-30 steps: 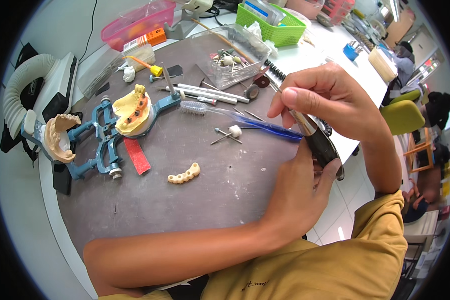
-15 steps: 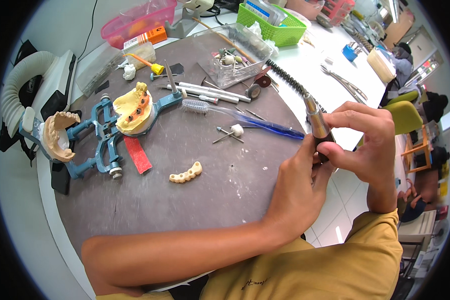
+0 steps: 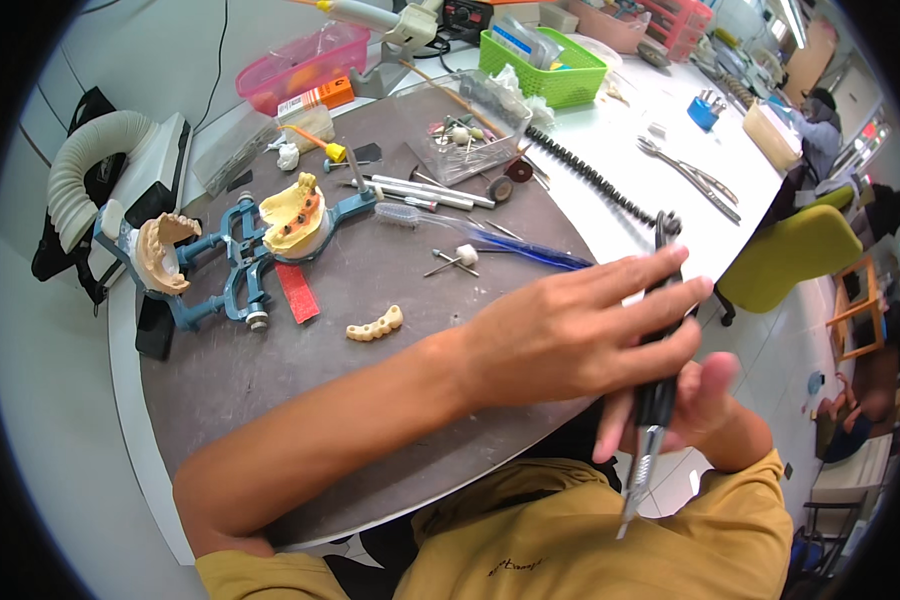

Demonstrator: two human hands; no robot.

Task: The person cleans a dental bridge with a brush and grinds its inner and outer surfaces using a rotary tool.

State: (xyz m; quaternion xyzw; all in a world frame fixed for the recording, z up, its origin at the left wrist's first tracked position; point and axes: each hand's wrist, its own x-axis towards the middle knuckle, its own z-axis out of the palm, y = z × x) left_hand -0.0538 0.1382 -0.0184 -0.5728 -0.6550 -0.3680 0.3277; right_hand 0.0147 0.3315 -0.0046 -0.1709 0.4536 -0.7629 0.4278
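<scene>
A pen-like rotary handpiece (image 3: 656, 405), black in the middle with a silver front and a thin tip, slants down toward my shirt. My left hand (image 3: 560, 335) reaches across over it, fingers closed around its upper part. Behind and below the black part is my right hand (image 3: 708, 408), thumb and fingers apart and partly blurred; the handpiece hides some of it. A black coiled cord (image 3: 595, 180) leads to the handpiece's upper end. On the table lies a cream dental bridge (image 3: 375, 325). Farther left stands a blue articulator (image 3: 235, 270) carrying a yellow jaw model (image 3: 292, 215) and a beige one (image 3: 160, 255).
Beyond my left hand lies a blue-handled brush (image 3: 535, 248). Small mounted burs (image 3: 460, 258) and a red strip (image 3: 297, 292) lie nearby. A clear box (image 3: 460, 165), green basket (image 3: 555, 78) and metal pliers (image 3: 690, 178) are farther back. At right is a green chair (image 3: 800, 250).
The handpiece has swung round, its silver end now pointing down toward me. My left hand has moved on top of it; my right hand has dropped below and loosened. The view has shifted slightly.
</scene>
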